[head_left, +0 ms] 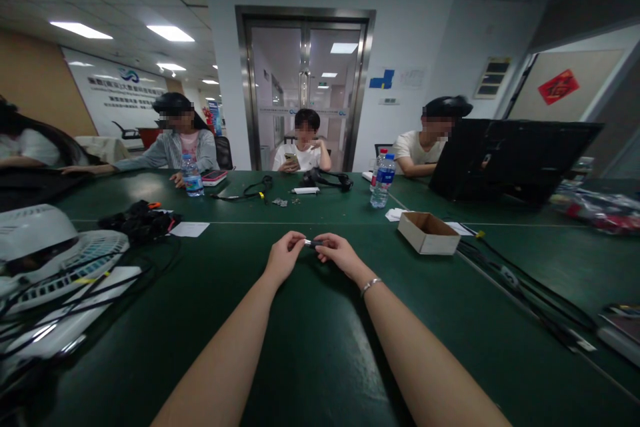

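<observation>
Both hands are raised a little over the green table (pixel 310 320), fingertips nearly meeting. Between them is a small dark stick with a shiny silver end (pixel 313 243); its exact kind is too small to make out. My left hand (pixel 285 257) pinches the silver end with thumb and fingers. On the dark end, my right hand (pixel 342 255) has a similar pinch, and its fingers cover part of the piece. A silver bracelet (pixel 371 286) circles my right wrist.
An open cardboard box (pixel 429 233) stands right of my hands, near black cables (pixel 525 293). To the left are a white fan-like device (pixel 65 260) and tangled wires. Water bottles (pixel 383 181), a monitor (pixel 510 160) and several seated people are across the table.
</observation>
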{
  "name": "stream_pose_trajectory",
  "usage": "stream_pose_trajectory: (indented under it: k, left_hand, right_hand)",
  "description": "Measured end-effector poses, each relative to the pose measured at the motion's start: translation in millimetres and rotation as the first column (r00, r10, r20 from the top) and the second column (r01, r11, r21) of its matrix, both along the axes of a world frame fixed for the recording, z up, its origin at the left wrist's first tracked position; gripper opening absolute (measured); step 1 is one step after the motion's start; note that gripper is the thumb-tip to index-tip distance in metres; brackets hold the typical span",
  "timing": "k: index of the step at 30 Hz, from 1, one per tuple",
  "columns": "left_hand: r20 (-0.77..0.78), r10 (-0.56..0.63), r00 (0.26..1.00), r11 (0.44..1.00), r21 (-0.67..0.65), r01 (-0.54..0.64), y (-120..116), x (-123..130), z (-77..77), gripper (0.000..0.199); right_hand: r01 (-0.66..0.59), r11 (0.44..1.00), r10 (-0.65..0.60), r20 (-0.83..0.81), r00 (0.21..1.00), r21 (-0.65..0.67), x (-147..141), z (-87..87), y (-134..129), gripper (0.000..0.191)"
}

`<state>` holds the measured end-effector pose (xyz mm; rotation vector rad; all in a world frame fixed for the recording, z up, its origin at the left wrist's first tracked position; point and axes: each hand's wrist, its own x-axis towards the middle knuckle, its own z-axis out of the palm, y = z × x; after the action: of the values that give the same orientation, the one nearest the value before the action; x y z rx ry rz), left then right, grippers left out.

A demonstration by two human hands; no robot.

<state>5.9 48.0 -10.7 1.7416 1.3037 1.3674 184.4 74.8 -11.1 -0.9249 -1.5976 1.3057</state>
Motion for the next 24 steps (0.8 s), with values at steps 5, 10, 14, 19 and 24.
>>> stream_pose_trajectory:
  k: [5,10,14,19,24]
  left_hand:
    - [0.026,-0.064,0.998,0.997,-0.049,0.066,-1.9,0.9,2.5,0.016]
    - [0.134,-0.171,0.976,0.982,-0.056,0.180,0.7,-4.3,1.4,0.017]
    - [0.207,-0.215,0.954,0.964,-0.115,0.242,1.2,-6.8,1.3,0.025]
    - [0.241,-0.101,0.965,0.973,-0.179,0.147,3.3,-11.0,0.5,0.032]
    - [0.222,-0.102,0.970,0.970,-0.193,0.147,8.6,-10.8,-3.9,0.025]
  right_hand:
    - [0.030,0.992,-0.047,0.139,0.989,0.125,-3.5,-0.1,-3.8,0.030]
    - [-0.004,0.898,-0.177,0.370,0.912,0.440,-11.7,8.4,-18.6,0.016]
    - [-0.081,0.861,-0.232,0.529,0.816,0.502,-10.8,23.2,-29.4,0.009]
    - [0.003,0.914,-0.283,0.632,0.721,0.407,35.9,40.6,-46.2,0.024]
    - [0.055,0.948,-0.280,0.736,0.616,0.314,137.9,44.4,-94.2,0.020]
